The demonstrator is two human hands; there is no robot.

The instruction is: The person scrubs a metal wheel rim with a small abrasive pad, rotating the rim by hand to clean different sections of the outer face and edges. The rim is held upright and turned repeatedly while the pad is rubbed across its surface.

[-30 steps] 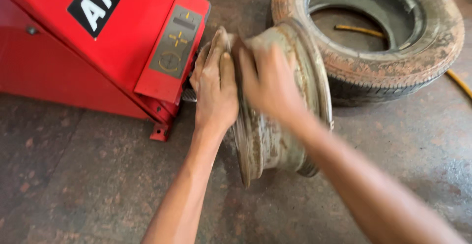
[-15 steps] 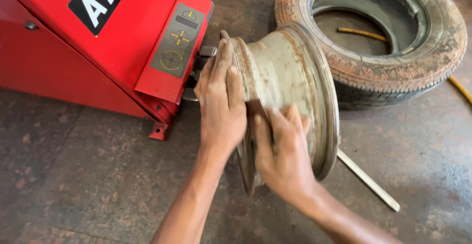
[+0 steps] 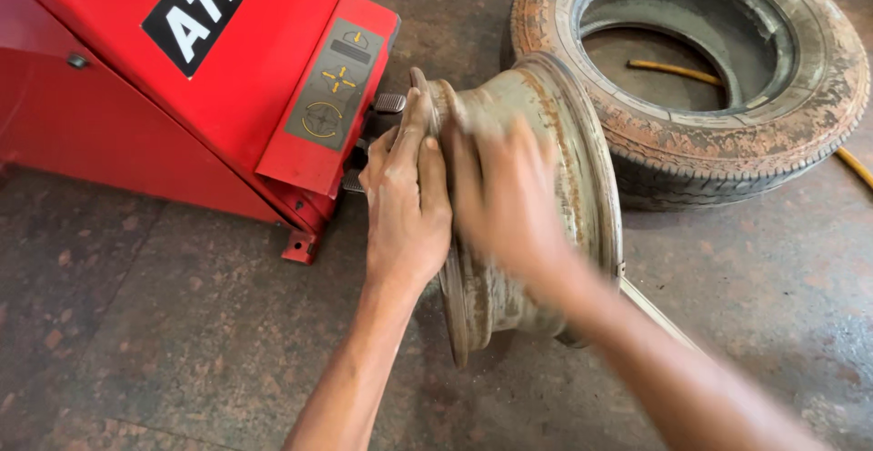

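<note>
bare steel wheel rim (image 3: 546, 187) standing on edge on the stained concrete floor (image 3: 164, 342), just beside the foot of the red tyre machine (image 3: 182, 78) and its grey pedals (image 3: 389, 103). already stripped: no rubber on it, worn tyre (image 3: 727, 133) lying flat on the floor behind and to the right, near the rim's far flange. yellow hose (image 3: 673, 71) visible through the tyre's centre hole. left hand (image 3: 407, 198) flat against the near flange, fingers laid along the edge and curled over it, steadying the rim upright. right hand (image 3: 505, 192) over the rim's barrel, blurred with motion; cannot tell whether its fingers are closed on the metal or only brushing across it. pale flat bar (image 3: 657, 313) on the floor, partly hidden behind the rim's lower edge. judged from the layout: separation of tyre and rim done; rim not mounted on anything, in hand on the floor, rusty and dusty on its surface. nothing fitted to it yet.
</note>
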